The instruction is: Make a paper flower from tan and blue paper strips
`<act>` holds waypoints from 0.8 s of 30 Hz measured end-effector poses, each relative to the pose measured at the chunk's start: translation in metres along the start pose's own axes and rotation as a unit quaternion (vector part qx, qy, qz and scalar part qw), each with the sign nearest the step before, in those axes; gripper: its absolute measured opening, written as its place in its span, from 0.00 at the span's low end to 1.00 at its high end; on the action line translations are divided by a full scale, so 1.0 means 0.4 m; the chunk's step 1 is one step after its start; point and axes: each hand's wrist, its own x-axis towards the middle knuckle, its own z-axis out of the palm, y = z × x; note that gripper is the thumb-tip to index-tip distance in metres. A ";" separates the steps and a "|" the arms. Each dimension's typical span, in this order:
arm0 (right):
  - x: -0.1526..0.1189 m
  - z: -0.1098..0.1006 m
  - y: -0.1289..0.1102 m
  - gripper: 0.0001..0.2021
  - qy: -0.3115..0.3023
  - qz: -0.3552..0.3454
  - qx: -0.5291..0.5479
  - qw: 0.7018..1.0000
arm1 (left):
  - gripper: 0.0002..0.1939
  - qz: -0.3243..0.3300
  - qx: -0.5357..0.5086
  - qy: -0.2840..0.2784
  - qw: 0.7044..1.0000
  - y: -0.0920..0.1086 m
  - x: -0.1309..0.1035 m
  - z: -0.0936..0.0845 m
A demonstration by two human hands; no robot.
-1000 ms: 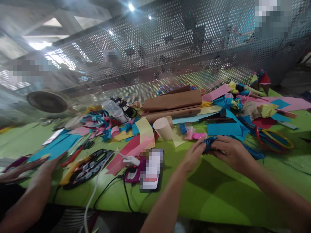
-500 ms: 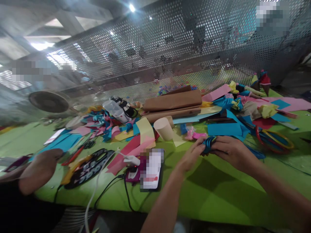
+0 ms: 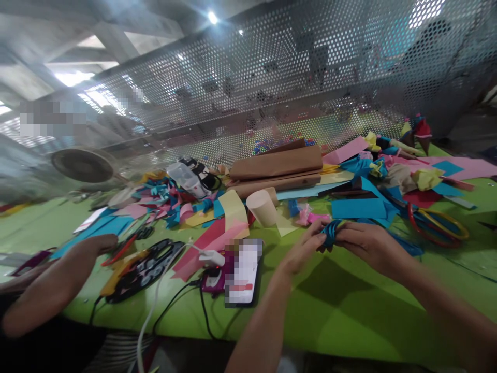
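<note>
Above the green table (image 3: 341, 321), a small blue pleated paper piece (image 3: 330, 233) is held between both hands. My left hand (image 3: 306, 246) pinches its left side with fingers closed. On its right side, my right hand (image 3: 365, 241) has its fingers closed round the edge. Just behind the hands are a bright pink wrapped piece (image 3: 317, 218) and a flat blue sheet (image 3: 359, 208). A phone (image 3: 244, 272) lies to the left of my left forearm.
At the left, another person's arm (image 3: 66, 272) reaches over the table near a yellow tool (image 3: 124, 272) with a cord. Brown paper rolls (image 3: 277, 165), a cream roll (image 3: 262, 207) and red-and-yellow-handled scissors (image 3: 438, 225) lie around. Cables cross the front edge.
The other person's arm at the left has shifted to the right and reaches farther in. My hands have barely moved and keep hold of the blue piece.
</note>
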 end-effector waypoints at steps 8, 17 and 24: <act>-0.001 0.000 -0.006 0.10 -0.008 0.005 0.007 1.000 | 0.29 -0.018 -0.019 0.010 1.000 -0.023 0.002 -0.006; -0.002 -0.002 -0.015 0.07 -0.020 0.020 0.007 1.000 | 0.26 -0.026 0.017 0.030 0.999 -0.007 -0.005 0.003; -0.008 0.013 0.001 0.07 -0.013 0.009 -0.032 0.999 | 0.23 -0.017 0.021 -0.001 1.000 -0.002 -0.004 0.008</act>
